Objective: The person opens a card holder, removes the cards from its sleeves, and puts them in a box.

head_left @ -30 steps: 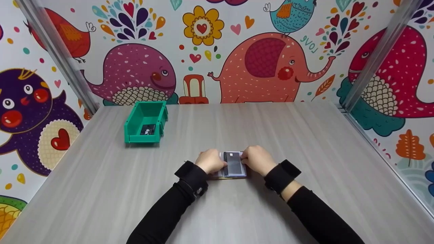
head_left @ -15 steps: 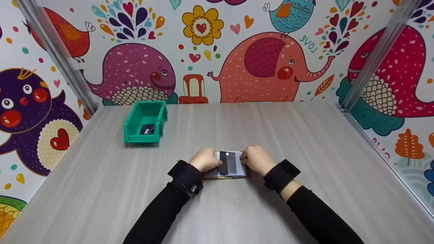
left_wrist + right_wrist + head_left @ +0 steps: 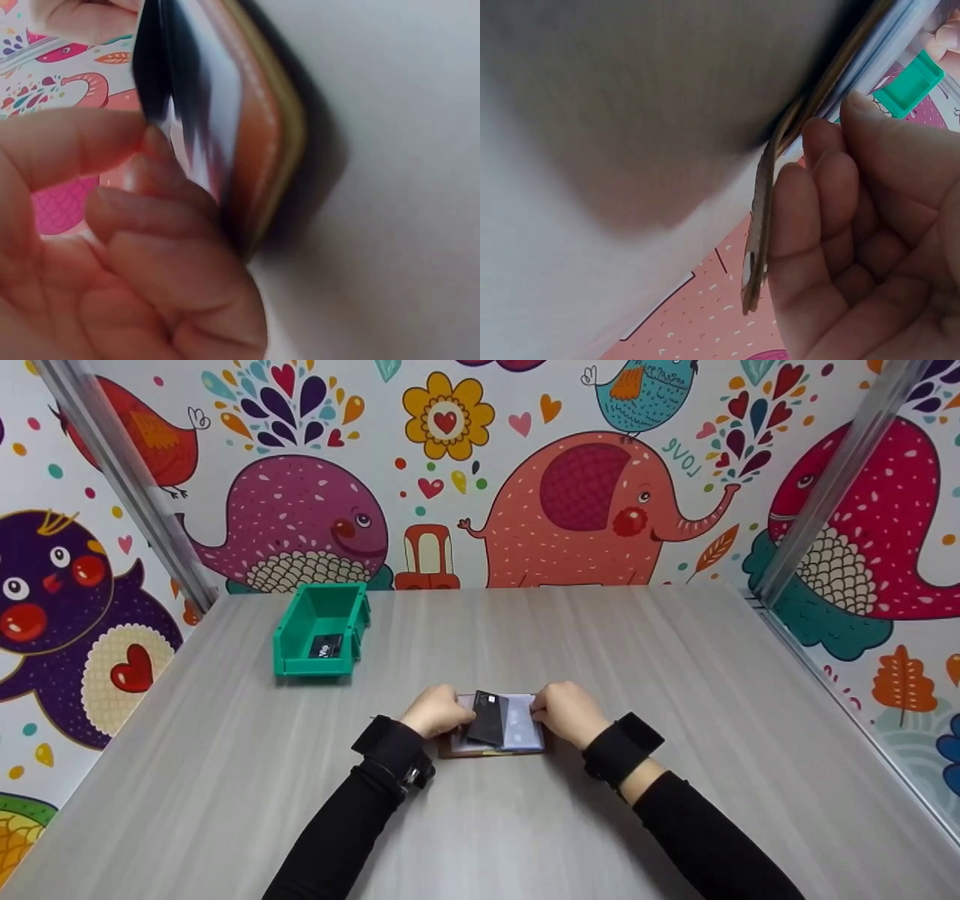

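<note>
An open brown card wallet with clear plastic sleeves lies on the table between both hands. A black card with a small chip sits slightly tilted over the sleeves. My left hand pinches this card at its left edge between thumb and forefinger. In the left wrist view, the wallet's tan stitched edge stands right beside the fingers. With thumb and fingers, my right hand holds the sleeves' right edge. A tan strap of the wallet sticks out beside the right fingers.
A green bin stands at the back left of the table, with a black card lying inside it. Cartoon-printed walls and metal posts bound the table at the back and sides.
My left hand has moved left and drawn the black card leftward out of the clear sleeve, tilting it a little. The right hand has stayed at the sleeves' right edge.
</note>
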Tool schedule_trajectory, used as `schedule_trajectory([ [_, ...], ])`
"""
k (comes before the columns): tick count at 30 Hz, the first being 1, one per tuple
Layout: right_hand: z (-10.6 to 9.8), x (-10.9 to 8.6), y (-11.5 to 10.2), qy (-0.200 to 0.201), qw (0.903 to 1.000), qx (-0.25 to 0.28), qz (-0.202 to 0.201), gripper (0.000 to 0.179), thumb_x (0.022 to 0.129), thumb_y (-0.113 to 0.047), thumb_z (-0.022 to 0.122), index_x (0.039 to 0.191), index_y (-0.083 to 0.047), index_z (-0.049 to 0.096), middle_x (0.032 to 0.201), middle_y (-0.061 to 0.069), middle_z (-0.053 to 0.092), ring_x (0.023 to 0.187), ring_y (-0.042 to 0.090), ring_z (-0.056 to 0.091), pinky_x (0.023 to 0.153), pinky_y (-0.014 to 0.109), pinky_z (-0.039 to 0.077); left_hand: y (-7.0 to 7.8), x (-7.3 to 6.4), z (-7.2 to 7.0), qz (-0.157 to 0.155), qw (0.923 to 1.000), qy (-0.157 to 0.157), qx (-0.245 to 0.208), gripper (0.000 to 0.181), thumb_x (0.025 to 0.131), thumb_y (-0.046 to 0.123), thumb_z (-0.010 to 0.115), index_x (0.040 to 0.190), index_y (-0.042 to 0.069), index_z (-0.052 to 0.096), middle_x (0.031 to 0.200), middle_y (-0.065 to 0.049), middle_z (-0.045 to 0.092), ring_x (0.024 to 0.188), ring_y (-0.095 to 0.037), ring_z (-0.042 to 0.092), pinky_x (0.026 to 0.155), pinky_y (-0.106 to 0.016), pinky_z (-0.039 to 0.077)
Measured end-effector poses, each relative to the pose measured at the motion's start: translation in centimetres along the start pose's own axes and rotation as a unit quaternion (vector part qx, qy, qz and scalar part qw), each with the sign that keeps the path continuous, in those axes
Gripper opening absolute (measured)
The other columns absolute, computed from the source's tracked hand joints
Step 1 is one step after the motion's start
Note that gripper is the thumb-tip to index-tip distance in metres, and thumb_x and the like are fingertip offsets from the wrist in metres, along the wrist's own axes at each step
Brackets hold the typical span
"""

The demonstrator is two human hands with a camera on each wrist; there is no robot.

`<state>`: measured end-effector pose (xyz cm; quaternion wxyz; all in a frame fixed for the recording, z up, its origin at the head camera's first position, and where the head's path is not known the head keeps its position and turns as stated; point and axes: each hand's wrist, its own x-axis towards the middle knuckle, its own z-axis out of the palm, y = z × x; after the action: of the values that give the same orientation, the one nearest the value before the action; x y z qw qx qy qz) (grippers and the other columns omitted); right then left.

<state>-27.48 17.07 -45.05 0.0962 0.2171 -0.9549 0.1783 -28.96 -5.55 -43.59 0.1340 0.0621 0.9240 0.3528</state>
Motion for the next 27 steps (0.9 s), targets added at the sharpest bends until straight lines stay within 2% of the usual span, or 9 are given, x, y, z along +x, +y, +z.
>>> schedule_trajectory([
  [9,0.1,0.0,0.1,0.000,1.0000,0.001,-0.002,0.009,0.076,-0.001,0.081,0.084,-0.004,0.079,0.085,0.008,0.074,0.079,0.026,0.069,0.072,0.040,0.055,-0.6,-0.1,-0.1,0.025,0.9991,0.033,-0.006,0.023,0.077,0.012,0.063,0.062,0.014,0.046,0.067,-0.002,0.050,0.061,-0.018,0.048,0.056,-0.027,0.038],
  [19,0.1,0.0,0.3,0.001,0.9999,0.001,-0.016,0.007,0.076,0.001,0.080,0.080,-0.004,0.078,0.084,0.008,0.073,0.078,0.026,0.069,0.071,0.040,0.055,-1.1,-0.2,-0.7,0.042,0.9973,0.059,0.008,0.028,0.078,0.015,0.058,0.057,0.016,0.040,0.060,0.001,0.044,0.057,-0.017,0.046,0.053,-0.027,0.036],
  [27,0.0,0.0,0.1,-0.004,0.9999,0.001,-0.010,0.005,0.078,0.001,0.079,0.081,-0.003,0.078,0.084,0.009,0.073,0.079,0.027,0.069,0.071,0.040,0.055,-1.9,0.0,-2.4,0.022,0.9959,0.088,-0.011,0.029,0.084,0.014,0.057,0.060,0.016,0.041,0.061,0.002,0.041,0.058,-0.016,0.043,0.055,-0.028,0.035],
])
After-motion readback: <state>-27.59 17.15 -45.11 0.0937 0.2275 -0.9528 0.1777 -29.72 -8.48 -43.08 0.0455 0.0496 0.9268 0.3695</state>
